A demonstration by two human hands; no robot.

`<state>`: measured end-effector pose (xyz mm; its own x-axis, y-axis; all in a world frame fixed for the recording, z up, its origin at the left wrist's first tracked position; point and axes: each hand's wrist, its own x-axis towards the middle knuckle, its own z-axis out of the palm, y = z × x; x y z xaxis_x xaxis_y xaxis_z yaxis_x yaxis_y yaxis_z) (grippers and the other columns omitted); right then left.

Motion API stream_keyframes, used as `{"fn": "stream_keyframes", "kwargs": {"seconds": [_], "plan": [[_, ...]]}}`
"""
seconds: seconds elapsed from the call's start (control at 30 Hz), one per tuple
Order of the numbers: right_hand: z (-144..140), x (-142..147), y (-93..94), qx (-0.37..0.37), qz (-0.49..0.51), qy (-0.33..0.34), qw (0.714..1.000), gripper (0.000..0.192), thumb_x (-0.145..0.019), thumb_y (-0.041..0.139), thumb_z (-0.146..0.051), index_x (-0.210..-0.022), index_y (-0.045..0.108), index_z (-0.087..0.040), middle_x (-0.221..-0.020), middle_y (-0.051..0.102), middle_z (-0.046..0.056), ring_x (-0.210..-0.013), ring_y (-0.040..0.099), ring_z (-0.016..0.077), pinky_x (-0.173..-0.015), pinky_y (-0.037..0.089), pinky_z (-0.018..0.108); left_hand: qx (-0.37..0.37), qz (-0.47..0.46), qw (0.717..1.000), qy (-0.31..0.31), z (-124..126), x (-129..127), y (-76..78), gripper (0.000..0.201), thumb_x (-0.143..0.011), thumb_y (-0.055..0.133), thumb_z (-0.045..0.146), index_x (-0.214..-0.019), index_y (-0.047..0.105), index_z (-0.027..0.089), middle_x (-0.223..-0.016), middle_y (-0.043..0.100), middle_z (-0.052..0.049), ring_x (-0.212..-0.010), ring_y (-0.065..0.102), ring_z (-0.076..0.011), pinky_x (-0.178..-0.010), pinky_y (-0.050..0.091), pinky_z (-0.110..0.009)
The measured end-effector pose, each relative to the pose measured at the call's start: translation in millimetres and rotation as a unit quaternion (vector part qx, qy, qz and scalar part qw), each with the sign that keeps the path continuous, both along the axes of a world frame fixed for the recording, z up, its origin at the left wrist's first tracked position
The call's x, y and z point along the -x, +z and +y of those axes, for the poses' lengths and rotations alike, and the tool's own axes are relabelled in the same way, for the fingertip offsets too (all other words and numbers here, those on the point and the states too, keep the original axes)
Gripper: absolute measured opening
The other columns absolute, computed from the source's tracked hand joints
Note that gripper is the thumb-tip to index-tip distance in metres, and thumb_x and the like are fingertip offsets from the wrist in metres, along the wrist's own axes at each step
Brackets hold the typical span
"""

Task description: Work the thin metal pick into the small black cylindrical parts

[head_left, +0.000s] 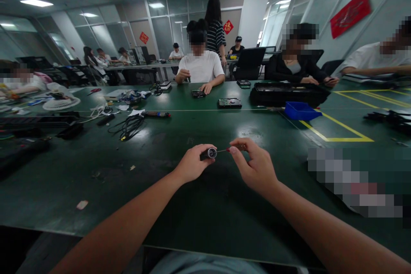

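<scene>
In the head view my left hand (194, 163) is closed around a small dark cylinder (211, 153) with a pale ring at its open-looking end; what exactly it is I cannot make out. My right hand (255, 163) grips a screwdriver (239, 147) by its brown handle, which has a red collar. The thin shaft points left, its tip at or close to the cylinder's ringed end; whether they touch is too small to tell. Both hands are just above the green table (205, 214), near its middle.
Ahead lie a hard drive (230, 102), a blue bin (302, 110) and a long black housing (287, 93). To the left are a brown-handled tool (156, 114), coiled black cable (128, 129) and a white fan (61, 102). A person (201, 66) works opposite.
</scene>
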<state>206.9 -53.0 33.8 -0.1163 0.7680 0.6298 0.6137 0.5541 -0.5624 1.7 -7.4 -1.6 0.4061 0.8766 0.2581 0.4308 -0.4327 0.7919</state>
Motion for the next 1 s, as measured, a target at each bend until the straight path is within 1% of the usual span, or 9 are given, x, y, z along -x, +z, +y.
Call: {"fn": "stream_keyframes", "kwargs": {"seconds": [0.17, 0.33, 0.5, 0.6, 0.67, 0.77, 0.83, 0.93, 1.0], "plan": [[1.2, -1.6, 0.3, 0.012, 0.004, -0.007, 1.000, 0.015, -0.095, 0.053, -0.033, -0.097, 0.062, -0.021, -0.083, 0.072, 0.005, -0.076, 0.069, 0.0199, -0.067, 0.052, 0.031, 0.001, 0.003, 1.000, -0.015, -0.8, -0.3, 0.4, 0.033, -0.083, 0.071, 0.017, -0.115, 0.067, 0.023, -0.116, 0.068, -0.004, -0.111, 0.061, -0.0216, -0.102, 0.044, -0.037], [2.9, -2.3, 0.1, 0.010, 0.005, -0.023, 1.000, 0.020, -0.090, 0.062, -0.040, -0.083, 0.064, -0.022, -0.074, 0.071, 0.003, -0.065, 0.067, 0.0183, -0.060, 0.050, 0.030, -0.021, 0.023, 0.999, -0.026, 0.3, 1.2, 0.5, 0.031, -0.084, 0.072, 0.020, -0.115, 0.067, 0.024, -0.115, 0.068, -0.003, -0.109, 0.061, -0.0214, -0.099, 0.045, -0.037], [3.0, -1.7, 0.8, 0.002, -0.002, 0.004, 1.000, 0.012, -0.092, 0.055, -0.028, -0.094, 0.062, -0.020, -0.082, 0.071, 0.005, -0.074, 0.068, 0.0192, -0.067, 0.051, 0.031, -0.043, 0.037, 0.998, -0.018, 3.5, 2.9, -2.0, 0.034, -0.084, 0.073, 0.022, -0.117, 0.067, 0.025, -0.116, 0.069, -0.003, -0.109, 0.061, -0.0217, -0.098, 0.045, -0.037], [1.9, -2.2, 1.3, 0.006, -0.013, 0.020, 1.000, 0.009, -0.089, 0.052, -0.021, -0.092, 0.061, -0.020, -0.083, 0.069, 0.005, -0.077, 0.067, 0.0195, -0.070, 0.051, 0.032, -0.047, 0.050, 0.998, -0.015, 3.6, 3.2, -1.3, 0.035, -0.084, 0.073, 0.022, -0.118, 0.067, 0.026, -0.116, 0.069, -0.002, -0.109, 0.060, -0.0216, -0.098, 0.044, -0.037], [1.3, -2.2, 2.0, 0.015, -0.020, 0.021, 0.999, 0.009, -0.090, 0.052, -0.024, -0.091, 0.061, -0.020, -0.082, 0.069, 0.004, -0.076, 0.066, 0.0193, -0.069, 0.050, 0.032, -0.050, 0.054, 0.997, -0.016, 2.9, 3.1, -0.4, 0.035, -0.084, 0.073, 0.023, -0.119, 0.066, 0.026, -0.115, 0.069, -0.001, -0.108, 0.060, -0.0212, -0.098, 0.044, -0.037], [1.2, -1.1, 3.2, 0.042, -0.025, 0.008, 0.999, 0.019, -0.096, 0.048, -0.033, -0.092, 0.062, -0.020, -0.072, 0.067, 0.002, -0.064, 0.064, 0.0176, -0.062, 0.046, 0.031, -0.052, 0.056, 0.997, -0.016, 2.2, 3.2, 0.0, 0.035, -0.084, 0.073, 0.022, -0.118, 0.066, 0.026, -0.113, 0.069, -0.001, -0.106, 0.061, -0.0201, -0.096, 0.044, -0.035], [1.8, -0.5, 3.3, 0.058, -0.021, 0.000, 0.998, 0.021, -0.098, 0.046, -0.034, -0.097, 0.062, -0.020, -0.070, 0.066, 0.002, -0.060, 0.063, 0.0172, -0.059, 0.044, 0.031, -0.056, 0.055, 0.997, -0.015, 2.5, 3.5, -0.8, 0.035, -0.084, 0.073, 0.022, -0.118, 0.066, 0.025, -0.113, 0.069, 0.000, -0.106, 0.061, -0.0197, -0.096, 0.044, -0.035], [2.9, -1.2, 1.8, 0.067, -0.008, 0.007, 0.998, 0.021, -0.096, 0.046, -0.028, -0.110, 0.058, -0.019, -0.078, 0.069, 0.004, -0.070, 0.067, 0.0192, -0.065, 0.047, 0.031, -0.064, 0.053, 0.997, -0.009, 4.0, 4.3, -2.7, 0.036, -0.084, 0.074, 0.023, -0.119, 0.066, 0.026, -0.114, 0.069, -0.001, -0.106, 0.061, -0.0202, -0.096, 0.044, -0.035], [3.3, -2.5, 0.4, 0.077, -0.010, 0.017, 0.997, 0.021, -0.094, 0.047, -0.025, -0.111, 0.058, -0.019, -0.084, 0.070, 0.005, -0.076, 0.068, 0.0202, -0.068, 0.048, 0.032, -0.063, 0.058, 0.996, -0.005, 4.8, 4.5, -3.5, 0.036, -0.084, 0.074, 0.022, -0.119, 0.066, 0.026, -0.113, 0.069, -0.001, -0.106, 0.061, -0.0206, -0.096, 0.044, -0.036]]}}
